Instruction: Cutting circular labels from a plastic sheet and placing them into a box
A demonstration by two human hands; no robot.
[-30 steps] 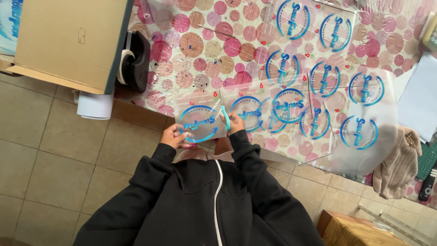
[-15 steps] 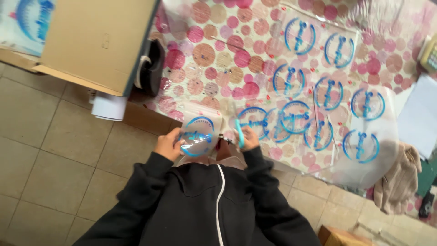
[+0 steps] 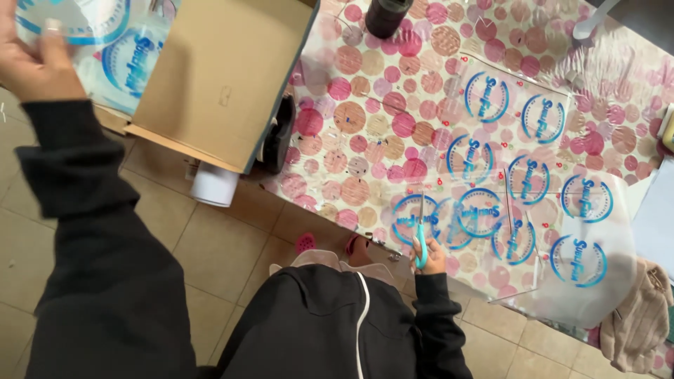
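Lifted away, left hand [image 3: 31,60] now pinches one cut sticker [image 3: 84,24]; right hand [image 3: 430,254] grips scissors [image 3: 420,235], perhaps shut.

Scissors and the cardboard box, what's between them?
In the head view, a dark object beside the cardboard box, then pink-dotted tablecloth up to the scissors.

Left hand [image 3: 31,60] raised far out, fingers closed; right hand [image 3: 428,254] low, fist gripped.

Left hand [image 3: 31,60] up by box [image 3: 225,77], holding cut clear piece [image 3: 84,28] with blue ring. Right hand [image 3: 430,256] gripping teal scissors [image 3: 420,242] on printed sheet [image 3: 519,203], dotted table [image 3: 365,126].
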